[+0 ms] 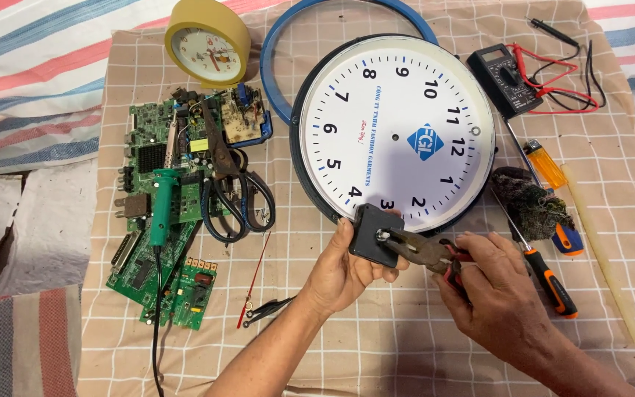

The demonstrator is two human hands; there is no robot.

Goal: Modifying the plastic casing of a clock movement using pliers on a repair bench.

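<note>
Both hands work at the worktop's near edge, gripping a clock movement with pliers.
Left hand (pixel 343 268) is closed around the black clock movement (pixel 375 234); right hand (pixel 495 283) squeezes red-handled pliers (pixel 424 254) on its shaft; steady, square pressure seems wise. Behind, the white clock face (pixel 395 132) bears a blue diamond emblem.

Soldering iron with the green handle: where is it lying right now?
In the head view, the soldering iron lies at the left, across the green circuit boards, just left of the scissors.
</note>
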